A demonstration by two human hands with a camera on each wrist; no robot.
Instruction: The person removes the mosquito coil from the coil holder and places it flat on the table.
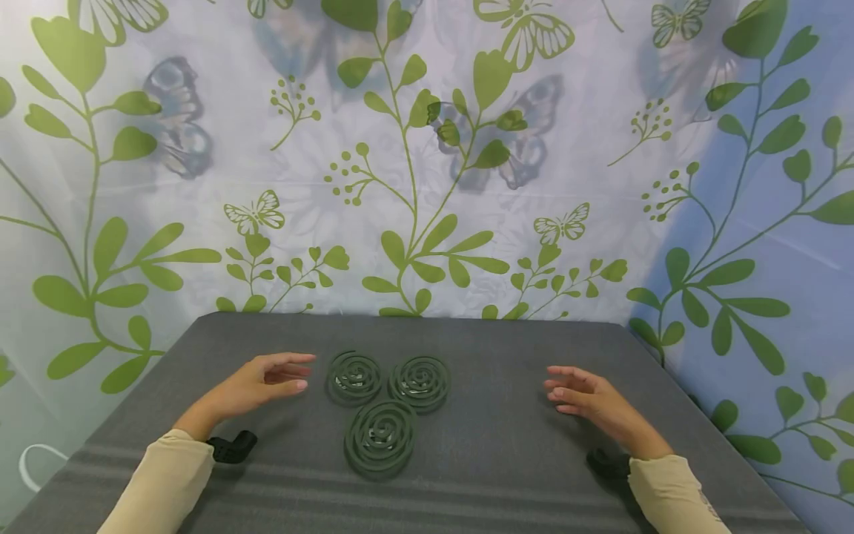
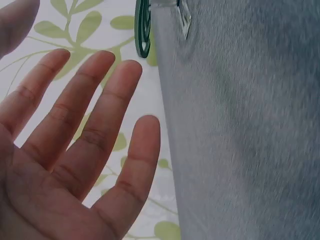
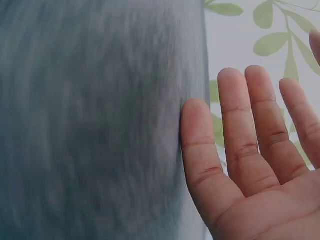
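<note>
Three dark green mosquito coils lie grouped on the table: one at the back left [image 1: 354,378], another at the back right [image 1: 419,383], a third in front [image 1: 381,439]. Small shiny pieces show at their centres. My left hand [image 1: 256,382] hovers just left of the group, fingers extended and holding nothing. In the left wrist view, a coil's edge [image 2: 143,30] and a shiny metal piece [image 2: 185,20] appear beyond the spread fingers [image 2: 95,135]. Well to the right of the coils, my right hand [image 1: 594,397] is held above the table, empty, its fingers [image 3: 237,115] loosely extended.
A grey cloth covers the table [image 1: 507,460]. Behind it and along the sides hangs a pale curtain [image 1: 587,170] printed with green leaves and butterflies. Black straps with mounts sit at the left wrist [image 1: 233,447] and right wrist [image 1: 607,463].
</note>
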